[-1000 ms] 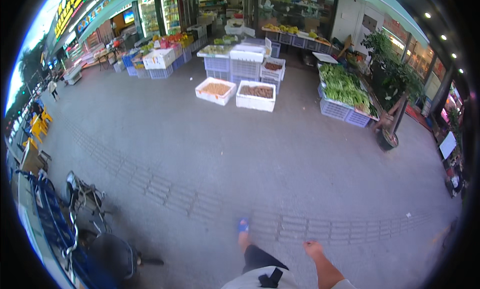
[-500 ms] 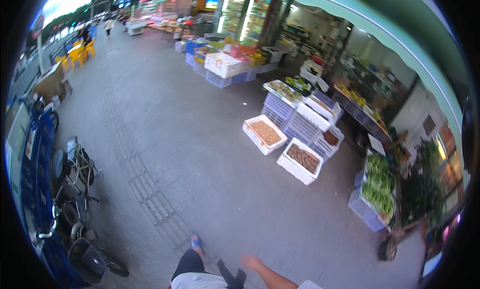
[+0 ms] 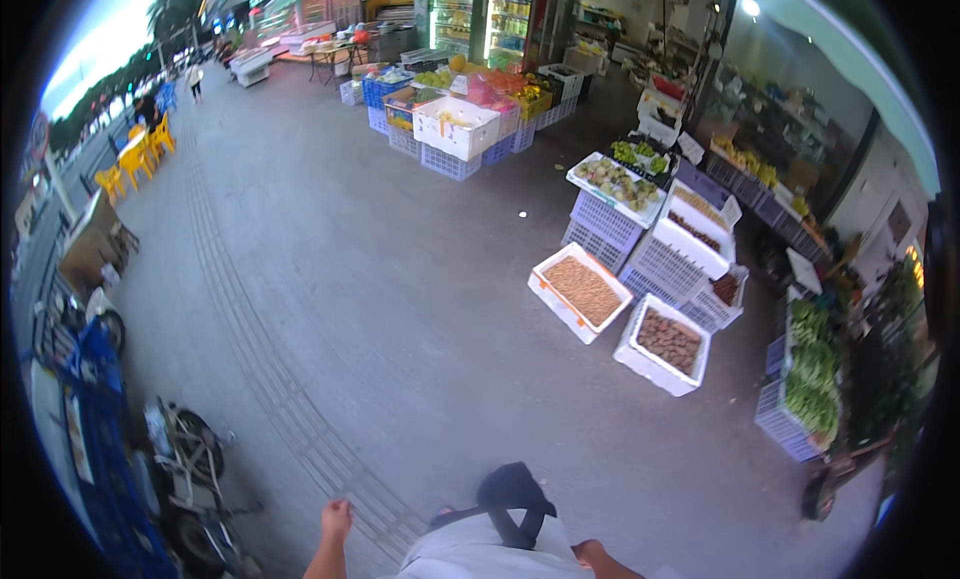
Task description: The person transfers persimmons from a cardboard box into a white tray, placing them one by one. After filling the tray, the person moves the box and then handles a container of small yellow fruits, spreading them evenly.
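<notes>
My left hand [image 3: 338, 519] hangs beside my body at the lower edge, over the strip of ridged paving [image 3: 300, 434]. Its fingers look curled in, and nothing shows in them. On the other side of my pale shirt [image 3: 480, 551], my right hand [image 3: 588, 552] is partly cut off by my body, and its fingers are too small and blurred to make out. A dark strap [image 3: 515, 524] crosses my front by my dark-clothed leg [image 3: 515, 484]. Neither hand touches any goods.
Ahead right stand white foam boxes of peanut-like goods [image 3: 583, 290] and brown lumpy produce [image 3: 668, 341], beside stacked purple crates [image 3: 605, 219]. Leafy greens [image 3: 812, 369] lie farther right. A fruit stand [image 3: 458, 129] is ahead. Bikes [image 3: 195, 469] and yellow chairs [image 3: 150, 149] line the left.
The stall boxes have shifted right in view and appear larger. My left hand has come into view; my right hand has drawn back toward the lower edge. A blue-shod foot has left view.
</notes>
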Tool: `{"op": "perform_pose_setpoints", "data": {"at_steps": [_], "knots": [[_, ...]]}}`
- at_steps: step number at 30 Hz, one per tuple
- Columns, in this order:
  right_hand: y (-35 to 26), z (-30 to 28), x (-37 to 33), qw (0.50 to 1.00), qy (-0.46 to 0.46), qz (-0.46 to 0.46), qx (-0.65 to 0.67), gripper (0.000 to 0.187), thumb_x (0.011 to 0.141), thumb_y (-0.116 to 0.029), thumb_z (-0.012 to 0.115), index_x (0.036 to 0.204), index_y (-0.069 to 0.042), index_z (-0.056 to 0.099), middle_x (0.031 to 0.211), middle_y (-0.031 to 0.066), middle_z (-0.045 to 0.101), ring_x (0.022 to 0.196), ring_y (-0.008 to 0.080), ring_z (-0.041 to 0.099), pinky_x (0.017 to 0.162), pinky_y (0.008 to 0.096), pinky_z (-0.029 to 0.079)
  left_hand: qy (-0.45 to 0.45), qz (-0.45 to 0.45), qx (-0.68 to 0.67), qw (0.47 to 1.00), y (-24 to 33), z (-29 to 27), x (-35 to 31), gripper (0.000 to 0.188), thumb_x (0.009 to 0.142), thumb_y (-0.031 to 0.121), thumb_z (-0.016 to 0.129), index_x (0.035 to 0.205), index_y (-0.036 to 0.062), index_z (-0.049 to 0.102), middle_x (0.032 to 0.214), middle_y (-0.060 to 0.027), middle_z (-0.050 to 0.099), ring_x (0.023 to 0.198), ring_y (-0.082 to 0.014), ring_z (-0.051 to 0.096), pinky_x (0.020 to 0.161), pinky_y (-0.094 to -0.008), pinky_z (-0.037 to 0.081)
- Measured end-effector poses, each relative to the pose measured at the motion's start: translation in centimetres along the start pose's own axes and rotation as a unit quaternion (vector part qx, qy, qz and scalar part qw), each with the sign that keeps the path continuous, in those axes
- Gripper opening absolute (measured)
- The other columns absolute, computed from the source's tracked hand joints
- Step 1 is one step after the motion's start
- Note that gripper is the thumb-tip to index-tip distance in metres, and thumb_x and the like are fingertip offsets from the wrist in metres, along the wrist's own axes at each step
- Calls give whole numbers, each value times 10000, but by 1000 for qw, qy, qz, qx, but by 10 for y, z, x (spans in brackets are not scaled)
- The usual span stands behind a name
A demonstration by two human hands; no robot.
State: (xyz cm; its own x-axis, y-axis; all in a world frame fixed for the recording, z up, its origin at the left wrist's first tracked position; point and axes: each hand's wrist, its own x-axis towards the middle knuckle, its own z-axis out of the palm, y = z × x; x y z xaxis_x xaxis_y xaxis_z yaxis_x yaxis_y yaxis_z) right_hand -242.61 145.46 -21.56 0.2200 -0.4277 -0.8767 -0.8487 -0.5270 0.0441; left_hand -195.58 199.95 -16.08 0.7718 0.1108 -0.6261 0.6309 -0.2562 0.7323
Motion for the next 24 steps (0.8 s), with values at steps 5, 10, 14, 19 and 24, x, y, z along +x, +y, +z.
{"op": "perform_pose_setpoints", "data": {"at_steps": [5, 10, 14, 19, 24], "knots": [[-140, -104, 58, 995, -18, -100, -9, 436, 992, -458, 665, 1137, -90, 850, 1175, 174, 824, 1093, 359, 793, 978, 487, 610, 26, 76, -28, 996, 213, 53, 120, 195, 1077, 188, 700, 1141, 5, 685, 878, -64, 706, 664, -163, 652, 538, -324, 531], [-288, -310, 177, 976, 5, -160, 145, 390, 970, -313, 653, 1233, -80, 822, 1253, 198, 799, 1149, 393, 770, 987, 512, 596, 3, -17, 113, 993, 264, 133, 164, 219, 1066, 240, 652, 1034, 33, 716, 943, -117, 755, 760, -226, 722, 630, -411, 584], [-369, -534, 276, 967, 161, -181, 79, 567, 1125, -526, 469, 1419, -120, 735, 1445, 187, 712, 1338, 390, 668, 1117, 519, 536, -170, -3, 365, 915, 291, 231, 172, 252, 1019, 305, 702, 1042, 57, 743, 1009, -134, 773, 864, -261, 739, 729, -433, 586], [-459, -808, 320, 824, 325, -264, 381, 392, 1113, -385, 674, 1329, -68, 755, 932, 66, 775, 783, 182, 731, 704, 360, 585, -212, -60, 395, 892, 351, 331, 241, 313, 962, 387, 765, 1053, 88, 778, 1090, -155, 796, 993, -305, 761, 852, -460, 589], [-503, -909, 373, 838, 310, -268, 361, 336, 1092, -356, 688, 1220, -59, 779, 987, 113, 749, 876, 235, 705, 790, 391, 563, -160, -84, 415, 891, 470, 436, 402, 412, 917, 469, 834, 1108, 105, 797, 1172, -181, 813, 1091, -347, 777, 950, -475, 595]]}}
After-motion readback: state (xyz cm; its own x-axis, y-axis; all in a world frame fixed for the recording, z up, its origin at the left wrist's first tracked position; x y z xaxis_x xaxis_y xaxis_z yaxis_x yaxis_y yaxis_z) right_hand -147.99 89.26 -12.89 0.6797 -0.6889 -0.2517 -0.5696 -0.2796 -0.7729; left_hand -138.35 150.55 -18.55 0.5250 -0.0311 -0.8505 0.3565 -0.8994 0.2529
